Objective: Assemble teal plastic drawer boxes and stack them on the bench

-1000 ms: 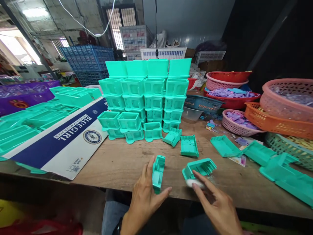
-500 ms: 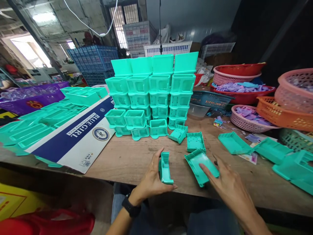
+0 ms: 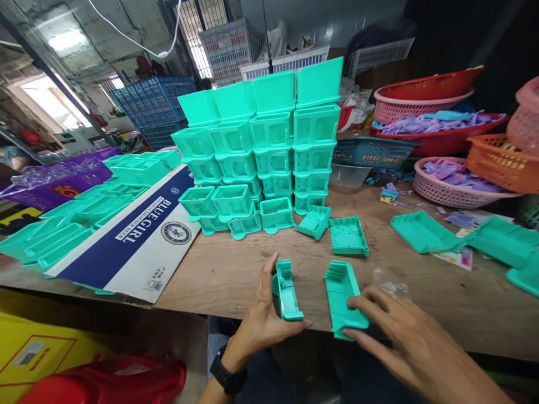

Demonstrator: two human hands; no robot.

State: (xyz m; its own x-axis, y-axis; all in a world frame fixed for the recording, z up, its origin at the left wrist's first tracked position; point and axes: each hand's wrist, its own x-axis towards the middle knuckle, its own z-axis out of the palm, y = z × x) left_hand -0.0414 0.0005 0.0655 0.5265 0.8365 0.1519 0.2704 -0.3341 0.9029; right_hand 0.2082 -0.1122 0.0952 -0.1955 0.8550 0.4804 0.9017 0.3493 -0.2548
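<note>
Fingers of the left hand [image 3: 261, 320] are wrapping around a small teal plastic piece [image 3: 287, 282], thumb under its near end and fingertips along its far side, holding it on edge at the counter's [image 3: 227, 275] near rim. At the three o'clock side of that piece, just apart from it, a flat teal tray part [image 3: 343, 297] is lying on the counter, and the right hand [image 3: 404, 336] is pinching its near right corner, thumb on top and fingers at the edge.

Two more loose teal parts [image 3: 348, 235] are sitting toward twelve o'clock from the hands, and beyond them a stacked wall of teal boxes [image 3: 261, 146] is rising several rows high. At nine o'clock a flattened carton printed "BLUE GIRL" [image 3: 138, 247] is lying over the counter's edge. Off toward two o'clock, a pink basket [image 3: 455, 188] of purple bits is standing beside red and orange baskets, with teal lids [image 3: 423, 233] lying in front of them.
</note>
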